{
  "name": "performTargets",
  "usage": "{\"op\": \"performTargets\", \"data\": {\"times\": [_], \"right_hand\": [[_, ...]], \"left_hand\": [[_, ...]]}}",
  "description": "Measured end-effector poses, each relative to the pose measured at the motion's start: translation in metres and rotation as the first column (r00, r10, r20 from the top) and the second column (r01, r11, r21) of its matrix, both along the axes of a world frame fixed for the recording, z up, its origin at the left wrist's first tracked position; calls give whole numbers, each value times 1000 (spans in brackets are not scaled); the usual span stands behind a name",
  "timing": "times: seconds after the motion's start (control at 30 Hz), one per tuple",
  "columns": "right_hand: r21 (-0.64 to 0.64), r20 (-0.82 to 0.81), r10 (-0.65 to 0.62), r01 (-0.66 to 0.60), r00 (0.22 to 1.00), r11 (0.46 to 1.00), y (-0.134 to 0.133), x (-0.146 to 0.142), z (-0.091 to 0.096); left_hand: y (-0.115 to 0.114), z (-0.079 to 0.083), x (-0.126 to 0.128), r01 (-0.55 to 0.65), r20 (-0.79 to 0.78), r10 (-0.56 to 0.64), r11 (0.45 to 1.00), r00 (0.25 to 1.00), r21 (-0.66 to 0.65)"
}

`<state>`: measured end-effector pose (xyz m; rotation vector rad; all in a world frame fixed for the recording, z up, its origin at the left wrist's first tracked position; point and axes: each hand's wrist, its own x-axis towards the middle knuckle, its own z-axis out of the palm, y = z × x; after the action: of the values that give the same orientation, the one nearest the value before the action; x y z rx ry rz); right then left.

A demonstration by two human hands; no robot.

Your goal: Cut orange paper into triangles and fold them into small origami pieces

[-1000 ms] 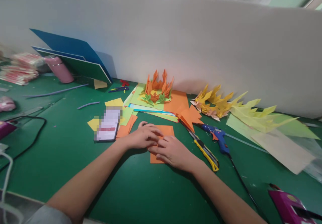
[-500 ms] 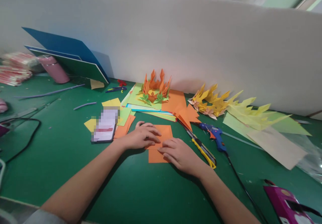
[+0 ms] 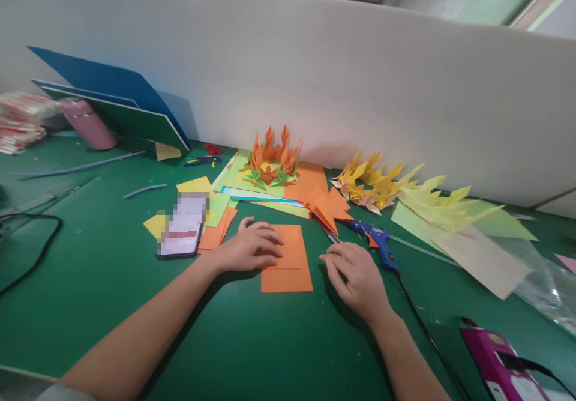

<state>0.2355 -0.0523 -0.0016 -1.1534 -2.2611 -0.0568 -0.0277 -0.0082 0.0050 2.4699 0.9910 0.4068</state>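
Observation:
On the green table lies an orange sheet of paper [image 3: 288,280], upright and flat, with a smaller orange square on top. My left hand [image 3: 252,245] rests open on the left part of these papers, fingers spread and pressing down. To the right of them, apart from the paper, my right hand [image 3: 357,275] curls its fingers over the yellow utility knife [image 3: 333,238]. Most of the knife is hidden beneath that hand; only its front end and a bit of yellow show. Just beyond lies a blue glue gun [image 3: 384,251].
A phone [image 3: 182,227] lies left on yellow and orange papers. Behind stand an orange paper crown [image 3: 274,158] and a yellow one [image 3: 371,182]. Folded orange paper [image 3: 328,208] sits near the glue gun. A purple box [image 3: 499,353] with a cord is at front right.
My right hand has left the orange paper and moved right onto the utility knife. The left hand stays on the paper. The view has shifted slightly.

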Motion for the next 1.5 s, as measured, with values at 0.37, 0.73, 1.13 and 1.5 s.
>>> {"op": "performTargets", "data": {"times": [0.37,0.73,1.13,1.5], "right_hand": [[-141,52,-343,347,938,927,14,20,-34],[-148,-33,-142,136,989,980,9,14,-22],[-233,60,129,-112,990,966,6,-1,-15],[-187,9,137,-133,991,973,12,-7,-22]], "left_hand": [[-10,6,4,10,2,-10,1000,1000,10],[-9,4,6,93,-3,-93,995,996,24],[-6,0,4,136,-1,-136,990,991,30],[2,-10,8,89,62,-94,994,994,69]]}}
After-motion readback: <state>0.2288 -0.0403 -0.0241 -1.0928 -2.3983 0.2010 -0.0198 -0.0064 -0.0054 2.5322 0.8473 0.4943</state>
